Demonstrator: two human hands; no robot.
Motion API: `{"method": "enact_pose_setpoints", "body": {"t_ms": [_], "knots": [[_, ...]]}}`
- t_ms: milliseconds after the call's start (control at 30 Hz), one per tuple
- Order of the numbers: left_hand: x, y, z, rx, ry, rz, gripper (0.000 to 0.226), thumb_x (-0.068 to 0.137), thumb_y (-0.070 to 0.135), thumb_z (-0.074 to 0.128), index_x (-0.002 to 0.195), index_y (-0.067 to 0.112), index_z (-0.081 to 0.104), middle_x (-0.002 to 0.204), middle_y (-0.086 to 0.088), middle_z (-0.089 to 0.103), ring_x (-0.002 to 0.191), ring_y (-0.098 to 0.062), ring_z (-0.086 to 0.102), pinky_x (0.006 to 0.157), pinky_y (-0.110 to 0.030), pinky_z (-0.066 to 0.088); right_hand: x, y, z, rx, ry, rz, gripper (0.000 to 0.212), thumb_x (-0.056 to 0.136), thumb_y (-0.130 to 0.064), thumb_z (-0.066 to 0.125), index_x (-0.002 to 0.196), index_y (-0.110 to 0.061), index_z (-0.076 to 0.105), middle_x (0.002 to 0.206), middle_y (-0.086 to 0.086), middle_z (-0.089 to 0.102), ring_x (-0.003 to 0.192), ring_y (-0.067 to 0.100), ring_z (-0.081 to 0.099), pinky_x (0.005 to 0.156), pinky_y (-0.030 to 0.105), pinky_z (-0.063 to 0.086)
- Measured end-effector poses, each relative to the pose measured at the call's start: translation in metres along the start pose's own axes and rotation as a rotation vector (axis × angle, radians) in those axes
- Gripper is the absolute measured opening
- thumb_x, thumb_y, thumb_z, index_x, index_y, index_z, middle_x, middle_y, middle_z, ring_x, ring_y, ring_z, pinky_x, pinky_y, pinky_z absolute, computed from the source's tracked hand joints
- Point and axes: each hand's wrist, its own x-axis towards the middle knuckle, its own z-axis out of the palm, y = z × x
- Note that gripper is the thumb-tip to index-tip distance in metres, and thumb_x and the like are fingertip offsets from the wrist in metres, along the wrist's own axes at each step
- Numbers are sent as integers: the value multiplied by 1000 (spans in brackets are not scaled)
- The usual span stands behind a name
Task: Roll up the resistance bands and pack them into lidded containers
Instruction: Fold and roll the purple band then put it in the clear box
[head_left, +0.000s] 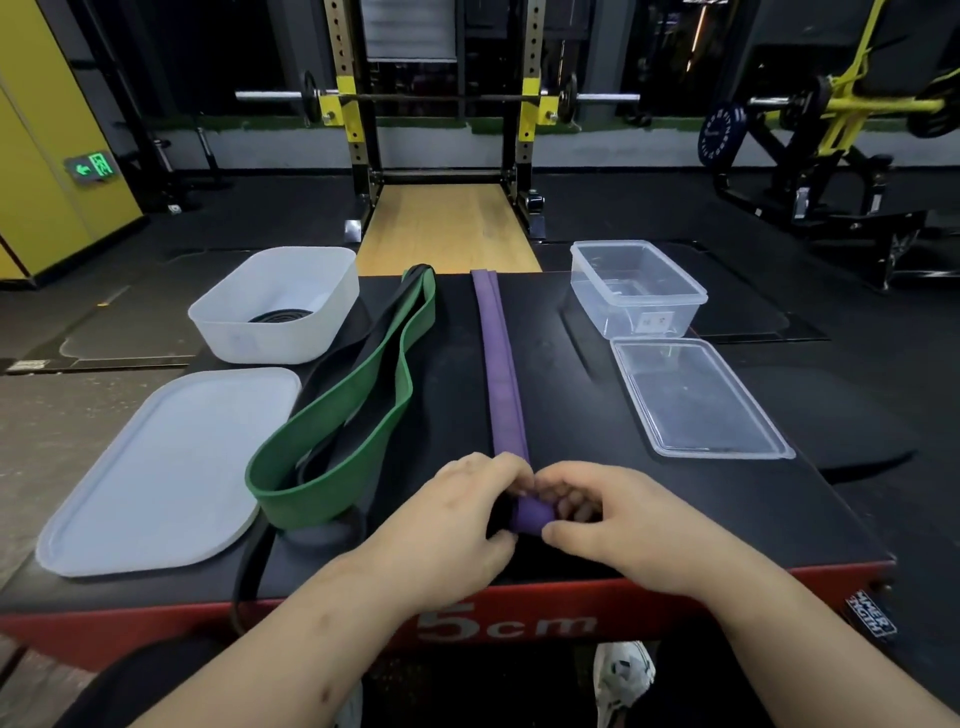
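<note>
The purple resistance band (501, 374) could wind crooked or spring open, I judge, if either grip slackens or its two layers slide apart. Left hand (457, 514) and right hand (623, 519) both pinch its small roll (531, 514) at the near edge of the black surface (571, 405). The rest lies flat, doubled and straight. A green band (363, 415) lies beside it.

Matt, rubbery purple band (501, 374) and green band (374, 395) on a platform (571, 415) with a matt black top. Frosted white plastic tub (270, 338) and white lid (166, 467). Glossy see-through plastic clear box (649, 312) and clear lid (696, 400). Smooth wooden floor strip (447, 228); metal barbell (441, 97).
</note>
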Motion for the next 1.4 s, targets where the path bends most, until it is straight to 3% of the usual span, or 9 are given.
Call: {"method": "enact_pose_setpoints", "body": {"t_ms": [233,367,567,767,867,1033,1133,1300,1400], "knots": [[-21,-1,12,-51,82,-6,36,86,39,73,119,41,59,112,23,58,113,4,51,98,-10,36,-5,9,19,-124,83,-113,33,76,-30,81,105,-43,71,99,-15,66,96,4,61,81,16,47],[-21,-3,13,-71,108,-39,27,91,40,71,117,41,66,107,22,60,108,1,52,95,-10,36,-3,12,20,-165,105,-185,29,77,-50,77,104,-43,72,103,-19,60,100,4,60,84,16,47],[-21,-3,18,-69,178,-23,20,96,43,63,113,36,70,108,23,56,113,0,51,97,-10,36,7,13,19,-155,104,-184,13,93,-37,73,105,-37,78,94,-16,65,95,3,62,80,13,43],[-8,-1,17,-40,133,-47,20,104,35,52,115,31,68,101,14,61,103,-3,51,97,-28,40,13,16,22,-84,163,-127,13,96,-32,70,108,-38,69,86,-16,68,79,0,61,72,13,43],[-1,-2,17,-19,126,-74,25,106,36,46,115,31,69,100,11,58,100,-6,51,96,-31,41,13,14,25,-104,225,-114,3,98,-33,66,99,-36,67,83,-18,67,78,1,60,70,14,43],[-5,-5,18,-73,172,-59,27,97,40,61,124,33,63,111,18,55,103,-1,52,91,-9,36,20,14,26,-155,255,-100,13,100,-37,60,95,-36,72,81,-17,65,84,0,59,72,14,41],[-4,-6,16,-52,131,-47,32,91,39,71,123,35,64,110,21,55,104,1,51,92,-9,37,25,16,26,-181,288,-119,16,100,-36,60,95,-36,75,80,-13,62,87,2,58,77,19,42],[5,-9,13,-71,165,-105,29,98,38,63,125,32,69,112,18,55,107,2,48,90,1,26,16,14,20,-61,268,-142,19,89,-36,77,106,-42,73,94,-20,66,91,2,63,81,15,48],[5,-11,14,-39,129,-121,38,99,44,59,135,33,59,116,19,52,110,0,48,93,-6,31,19,16,21,-108,283,-149,19,89,-36,78,107,-40,75,91,-22,66,92,1,62,81,14,46]]}}
